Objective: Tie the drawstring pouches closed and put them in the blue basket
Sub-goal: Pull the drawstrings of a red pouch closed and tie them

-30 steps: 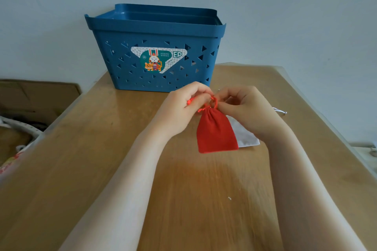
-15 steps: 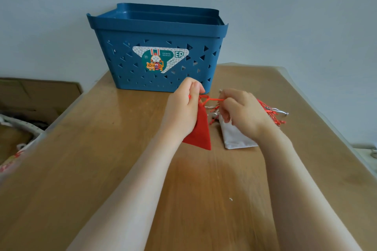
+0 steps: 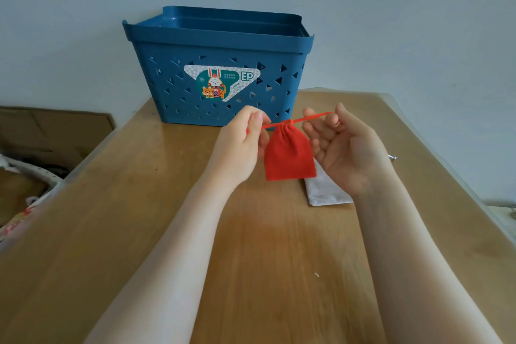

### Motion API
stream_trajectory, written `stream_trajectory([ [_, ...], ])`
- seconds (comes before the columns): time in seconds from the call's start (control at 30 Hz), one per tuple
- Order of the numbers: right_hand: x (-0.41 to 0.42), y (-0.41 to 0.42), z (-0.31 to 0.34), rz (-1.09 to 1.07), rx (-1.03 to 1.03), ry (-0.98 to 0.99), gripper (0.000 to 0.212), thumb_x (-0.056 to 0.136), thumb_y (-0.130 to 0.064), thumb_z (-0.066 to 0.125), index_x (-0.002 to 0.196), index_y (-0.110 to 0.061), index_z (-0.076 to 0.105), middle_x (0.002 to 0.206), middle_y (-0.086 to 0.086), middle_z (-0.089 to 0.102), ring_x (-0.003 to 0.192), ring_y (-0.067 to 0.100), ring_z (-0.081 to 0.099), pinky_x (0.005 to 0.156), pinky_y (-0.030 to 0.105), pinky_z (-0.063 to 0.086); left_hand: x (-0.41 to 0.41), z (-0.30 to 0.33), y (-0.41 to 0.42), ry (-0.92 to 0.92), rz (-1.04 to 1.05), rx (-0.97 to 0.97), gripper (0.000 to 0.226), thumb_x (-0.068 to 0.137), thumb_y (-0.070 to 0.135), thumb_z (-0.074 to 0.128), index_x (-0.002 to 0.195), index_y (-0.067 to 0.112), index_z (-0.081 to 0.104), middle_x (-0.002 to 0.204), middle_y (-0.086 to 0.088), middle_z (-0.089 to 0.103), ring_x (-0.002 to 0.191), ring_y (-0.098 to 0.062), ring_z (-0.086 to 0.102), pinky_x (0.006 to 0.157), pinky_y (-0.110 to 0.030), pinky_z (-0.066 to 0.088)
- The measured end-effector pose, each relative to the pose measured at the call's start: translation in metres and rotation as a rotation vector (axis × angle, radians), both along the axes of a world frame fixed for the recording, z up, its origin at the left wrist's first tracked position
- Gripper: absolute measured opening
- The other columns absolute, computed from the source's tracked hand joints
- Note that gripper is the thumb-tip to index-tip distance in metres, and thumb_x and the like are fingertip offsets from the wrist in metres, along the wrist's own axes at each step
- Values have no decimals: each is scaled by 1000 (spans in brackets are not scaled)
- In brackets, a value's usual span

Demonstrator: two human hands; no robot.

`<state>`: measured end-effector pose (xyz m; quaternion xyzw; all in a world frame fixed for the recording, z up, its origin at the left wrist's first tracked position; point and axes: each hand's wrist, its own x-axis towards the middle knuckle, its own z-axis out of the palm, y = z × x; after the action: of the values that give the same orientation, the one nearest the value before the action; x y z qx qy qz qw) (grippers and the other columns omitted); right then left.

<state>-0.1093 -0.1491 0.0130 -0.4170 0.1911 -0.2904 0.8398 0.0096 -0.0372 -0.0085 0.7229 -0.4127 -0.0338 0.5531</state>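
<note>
- Hanging between both hands above the tabletop (image 3: 139,232), the red drawstring pouch (image 3: 289,155) has its mouth gathered shut, with a small knot at the neck.
- Its red drawstring (image 3: 307,119) runs taut to either side of the knot.
- The left hand (image 3: 240,145) pinches the left end of the string between thumb and fingers (image 3: 258,117), the rest of its fingers curled.
- The right hand (image 3: 343,148) is turned palm-up, with the string passing across its raised fingertips; its thumb stands up beside them, and I cannot tell for sure whether it pins the string.
- A white pouch (image 3: 324,190) lies flat on the tabletop, partly beneath the right hand and just beside the red pouch's lower corner.
- The blue basket (image 3: 217,36) stands at the far edge of the tabletop against the wall, behind the hands, with a printed label (image 3: 220,81) on its front.
- Cardboard (image 3: 55,126) sits off the tabletop to the left.
</note>
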Motion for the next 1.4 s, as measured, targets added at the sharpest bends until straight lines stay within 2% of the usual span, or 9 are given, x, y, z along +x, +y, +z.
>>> stream_trajectory([
  [0.1,4,4,1,-123,-23,-12,39,99,-33,39,64,-17,47,64,-4,64,58,10,51,51,19,35,-3,-4,-4,-51,48,79,27,103,24,28,91,18,51,56,7,53,51,-4,47,52,-18,37],
  [0.33,5,17,0,-203,-691,340,28,92,-32,57,71,-20,72,53,3,42,53,19,38,54,27,35,-11,0,-9,28,-15,-46,14,95,19,50,85,14,58,51,9,47,48,-9,42,51,-26,35],
  [0.43,5,23,-2,-82,-906,376,27,89,-24,62,80,-1,72,60,11,45,58,16,36,53,26,29,-13,8,-5,89,-30,-133,12,94,17,52,84,19,57,45,9,48,43,-10,43,49,-23,38],
  [0.57,7,26,-2,-17,-1079,354,14,86,-14,65,80,-5,73,64,20,55,59,10,41,54,20,33,-18,16,-3,242,-63,-271,8,94,14,54,87,16,56,47,10,46,44,-7,40,48,-14,36],
  [0.67,7,25,1,-115,-1020,321,18,88,-14,63,74,-6,70,59,10,58,55,8,44,51,18,35,-22,15,-4,303,-155,-274,2,94,19,55,95,17,55,73,8,57,54,-4,48,57,-16,41],
  [0.8,3,21,5,-100,-658,173,25,93,-12,54,71,-10,65,48,-6,49,47,7,43,47,17,37,-23,8,-7,302,-226,-91,6,92,26,58,97,25,61,95,-5,66,79,-8,60,76,-24,47],
  [1.0,5,17,4,-24,-488,65,27,94,-8,48,79,-8,69,62,3,51,54,9,43,52,19,38,-28,15,-2,331,-352,-122,17,94,13,54,79,17,61,65,13,65,63,2,58,62,-11,42],
  [1.2,9,21,4,9,-222,-58,23,93,2,42,98,-2,64,63,0,61,54,9,48,52,18,43,-32,17,-5,746,-309,-290,20,96,20,49,80,16,62,62,11,63,55,-1,57,51,-15,44],
  [1.4,9,29,2,-187,-583,77,19,89,-5,58,94,-19,70,78,-6,71,55,2,48,51,17,38,-26,15,-6,1174,-378,-440,31,98,35,44,72,21,53,72,6,54,50,-5,49,46,-18,41],
])
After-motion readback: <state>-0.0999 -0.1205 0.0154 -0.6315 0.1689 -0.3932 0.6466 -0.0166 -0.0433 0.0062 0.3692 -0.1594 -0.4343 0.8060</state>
